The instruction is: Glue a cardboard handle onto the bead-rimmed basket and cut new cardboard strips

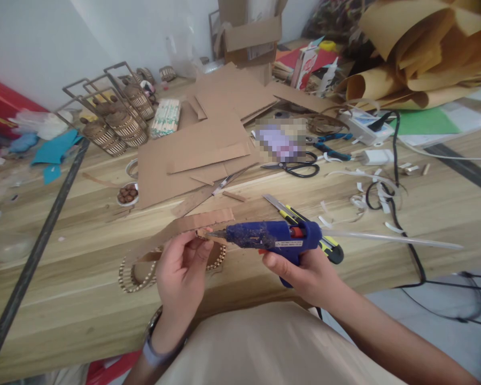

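My right hand (315, 275) is closed round the handle of a blue hot glue gun (256, 235), held level with its nozzle pointing left. A long clear glue stick (404, 239) sticks out of the gun's back. My left hand (182, 275) is closed, pinching a small brown piece (201, 233) between thumb and fingers. The nozzle tip meets or nearly meets this piece. Behind and beneath the left hand lie a cardboard strip (214, 215) and curved bands edged with pale beads or slats (129, 282), partly hidden by the hand.
Beyond the gun lie a yellow-black utility knife (333, 248), black scissors (302, 169) and blue-handled pliers (332, 151). Cardboard sheets (176, 144), a small bowl of brown balls (127, 194) and handled slatted baskets (126, 125) stand farther back. A black cable (411, 251) crosses at right.
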`<action>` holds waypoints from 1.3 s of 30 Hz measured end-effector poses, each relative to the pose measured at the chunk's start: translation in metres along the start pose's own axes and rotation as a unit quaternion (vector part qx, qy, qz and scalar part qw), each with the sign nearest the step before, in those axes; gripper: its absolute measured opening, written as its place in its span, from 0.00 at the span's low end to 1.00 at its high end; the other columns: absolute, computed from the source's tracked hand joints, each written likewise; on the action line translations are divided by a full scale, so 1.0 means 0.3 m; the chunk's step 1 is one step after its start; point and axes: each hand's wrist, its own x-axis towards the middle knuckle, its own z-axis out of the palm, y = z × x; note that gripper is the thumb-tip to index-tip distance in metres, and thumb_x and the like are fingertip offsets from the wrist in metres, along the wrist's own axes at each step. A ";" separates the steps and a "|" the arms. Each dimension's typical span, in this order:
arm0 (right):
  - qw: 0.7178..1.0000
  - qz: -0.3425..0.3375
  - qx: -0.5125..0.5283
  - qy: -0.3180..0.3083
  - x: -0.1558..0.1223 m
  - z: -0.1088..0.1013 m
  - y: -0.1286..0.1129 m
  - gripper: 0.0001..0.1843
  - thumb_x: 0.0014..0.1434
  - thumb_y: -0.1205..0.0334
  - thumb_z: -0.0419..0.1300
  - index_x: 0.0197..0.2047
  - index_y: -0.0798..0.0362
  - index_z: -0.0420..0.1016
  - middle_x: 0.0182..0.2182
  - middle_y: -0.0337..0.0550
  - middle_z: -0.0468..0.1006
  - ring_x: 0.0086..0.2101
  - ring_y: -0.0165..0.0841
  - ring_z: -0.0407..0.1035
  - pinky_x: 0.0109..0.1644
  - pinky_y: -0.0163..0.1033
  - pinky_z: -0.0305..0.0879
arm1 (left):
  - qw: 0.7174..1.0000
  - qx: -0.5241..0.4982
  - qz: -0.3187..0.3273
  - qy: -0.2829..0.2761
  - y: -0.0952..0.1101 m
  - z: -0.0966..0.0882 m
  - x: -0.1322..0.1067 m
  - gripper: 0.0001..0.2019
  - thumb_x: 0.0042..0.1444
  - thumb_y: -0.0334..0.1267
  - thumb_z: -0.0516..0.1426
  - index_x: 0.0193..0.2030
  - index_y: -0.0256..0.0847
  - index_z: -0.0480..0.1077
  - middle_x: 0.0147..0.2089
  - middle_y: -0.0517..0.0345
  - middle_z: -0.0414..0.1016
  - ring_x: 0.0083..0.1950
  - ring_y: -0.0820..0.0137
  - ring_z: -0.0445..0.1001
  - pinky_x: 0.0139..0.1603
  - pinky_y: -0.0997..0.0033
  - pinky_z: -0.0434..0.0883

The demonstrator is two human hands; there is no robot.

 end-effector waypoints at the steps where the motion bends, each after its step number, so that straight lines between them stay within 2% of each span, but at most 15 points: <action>1: 1.000 0.001 0.004 -0.001 0.000 0.000 0.001 0.20 0.58 0.40 0.65 0.37 0.50 0.78 0.26 0.39 0.75 0.28 0.33 0.70 0.35 0.38 0.72 | 1.000 -0.003 0.002 -0.002 0.001 0.000 0.000 0.04 0.58 0.37 0.63 0.41 0.46 0.77 0.39 0.60 0.79 0.41 0.68 0.78 0.41 0.70 0.75; 4: 1.000 0.005 0.012 -0.007 -0.001 0.000 0.004 0.17 0.59 0.43 0.65 0.36 0.49 0.77 0.28 0.40 0.77 0.32 0.35 0.73 0.38 0.39 0.73 | 1.000 -0.010 0.009 -0.002 0.004 0.001 0.001 0.04 0.59 0.36 0.63 0.41 0.46 0.77 0.40 0.60 0.79 0.42 0.68 0.78 0.42 0.70 0.75; 10: 1.000 0.001 0.017 -0.016 0.006 0.001 -0.004 0.18 0.58 0.42 0.66 0.32 0.49 0.75 0.27 0.40 0.76 0.33 0.35 0.74 0.41 0.39 0.74 | 1.000 0.001 0.005 0.000 -0.002 -0.001 0.000 0.05 0.58 0.38 0.64 0.41 0.44 0.77 0.41 0.58 0.79 0.42 0.68 0.78 0.41 0.72 0.74; 14: 1.000 -0.010 0.023 -0.012 0.013 0.003 -0.010 0.18 0.57 0.43 0.67 0.29 0.49 0.75 0.23 0.37 0.72 0.32 0.34 0.73 0.40 0.38 0.73 | 0.999 -0.021 -0.019 0.015 -0.007 0.001 -0.005 0.07 0.57 0.40 0.65 0.41 0.43 0.76 0.39 0.58 0.80 0.40 0.68 0.79 0.40 0.71 0.76; 19: 1.000 -0.018 0.002 -0.008 0.018 0.006 -0.017 0.20 0.59 0.40 0.65 0.30 0.49 0.76 0.20 0.37 0.68 0.32 0.35 0.71 0.40 0.39 0.73 | 0.998 -0.045 -0.038 0.031 -0.007 0.008 -0.007 0.09 0.53 0.38 0.67 0.40 0.42 0.75 0.34 0.60 0.80 0.33 0.71 0.78 0.34 0.74 0.76; 24: 0.999 -0.032 -0.015 -0.014 0.021 0.009 -0.028 0.22 0.59 0.37 0.63 0.32 0.48 0.78 0.21 0.37 0.68 0.29 0.34 0.69 0.38 0.40 0.73 | 0.997 -0.056 -0.029 0.037 -0.005 0.008 -0.005 0.09 0.52 0.36 0.67 0.40 0.42 0.75 0.33 0.62 0.80 0.32 0.73 0.78 0.33 0.77 0.75; 29: 1.000 -0.020 -0.021 -0.010 0.022 0.008 -0.027 0.23 0.58 0.36 0.64 0.33 0.49 0.80 0.20 0.37 0.68 0.27 0.33 0.67 0.34 0.38 0.72 | 0.997 -0.040 -0.039 0.043 -0.006 0.009 -0.005 0.09 0.51 0.38 0.67 0.39 0.42 0.74 0.32 0.61 0.79 0.31 0.72 0.77 0.31 0.75 0.75; 35: 1.000 -0.015 -0.017 0.005 0.014 0.003 -0.016 0.21 0.57 0.38 0.65 0.31 0.49 0.77 0.22 0.38 0.70 0.28 0.33 0.69 0.35 0.37 0.72 | 0.998 -0.045 -0.034 0.037 -0.007 0.008 -0.005 0.09 0.53 0.37 0.67 0.39 0.43 0.74 0.32 0.62 0.78 0.31 0.72 0.77 0.32 0.75 0.74; 39: 1.000 -0.016 -0.010 0.002 0.007 0.002 -0.014 0.21 0.58 0.40 0.65 0.28 0.49 0.75 0.19 0.36 0.66 0.28 0.34 0.70 0.36 0.38 0.72 | 0.998 -0.047 -0.021 0.024 0.000 0.008 -0.001 0.08 0.55 0.40 0.66 0.41 0.43 0.75 0.38 0.59 0.81 0.37 0.70 0.79 0.37 0.72 0.76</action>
